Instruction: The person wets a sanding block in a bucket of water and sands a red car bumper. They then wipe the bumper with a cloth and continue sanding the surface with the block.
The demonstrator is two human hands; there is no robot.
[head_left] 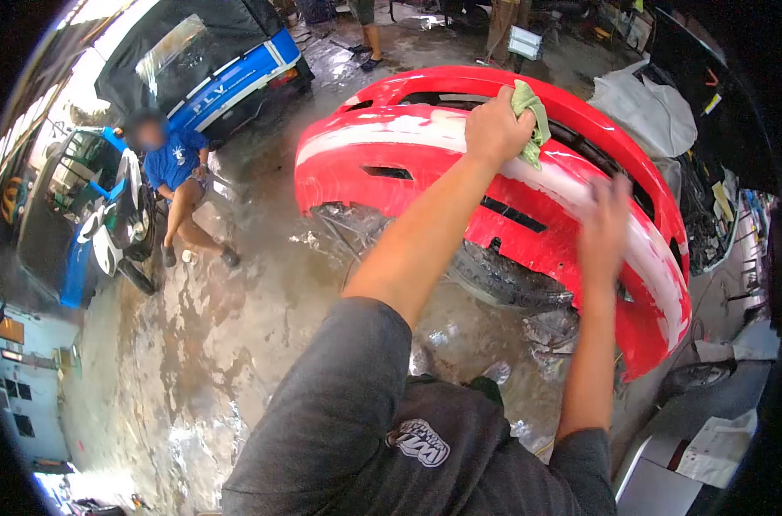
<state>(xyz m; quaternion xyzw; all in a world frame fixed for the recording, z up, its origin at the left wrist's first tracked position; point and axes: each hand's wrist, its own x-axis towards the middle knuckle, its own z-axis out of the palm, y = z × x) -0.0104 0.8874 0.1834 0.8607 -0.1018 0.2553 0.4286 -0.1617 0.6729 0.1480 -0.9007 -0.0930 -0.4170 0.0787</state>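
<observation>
A red car bumper with a whitish sanded band along its face rests on a stand over a tyre. My left hand grips a green cloth against the bumper's upper edge. Lower to the right, my right hand is blurred, its fingers flat and pressed on the whitish band. Whether it holds anything under the palm cannot be told.
The concrete floor is wet. A person in a blue shirt sits at the left beside a scooter. A blue vehicle stands behind. Another person's legs show at the top. Cluttered benches line the right side.
</observation>
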